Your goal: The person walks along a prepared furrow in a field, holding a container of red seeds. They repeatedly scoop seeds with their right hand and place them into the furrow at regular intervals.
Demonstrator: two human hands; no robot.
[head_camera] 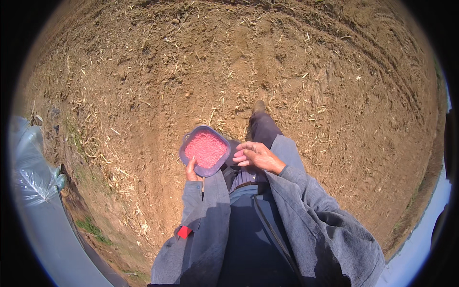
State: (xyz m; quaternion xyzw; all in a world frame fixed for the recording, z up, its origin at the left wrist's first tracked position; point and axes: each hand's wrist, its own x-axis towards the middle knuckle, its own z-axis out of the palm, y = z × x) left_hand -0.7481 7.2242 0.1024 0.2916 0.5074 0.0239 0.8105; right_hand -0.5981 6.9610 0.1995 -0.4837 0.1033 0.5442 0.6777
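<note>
My left hand (192, 172) grips the near left edge of a purple-grey plastic tub (181, 152), its thumb over the rim. Pink granules, perhaps coated seed (206, 149), fill much of the tub, which has rounded corners and a small loop at its left side. Just right of the tub, apart from it, my right hand (260, 156) hangs over my legs. Its fingers are loosely bent and apart, pink at the tips, and no granules show between them. Part of that palm is hidden.
Dry brown soil (172, 71) strewn with straw bits surrounds me. One boot (259, 106) is forward on the ground. Clear plastic sheeting (32, 168) rises along the left edge, with green weeds (93, 229) beside it. Wheel tracks (380, 50) curve across the upper right.
</note>
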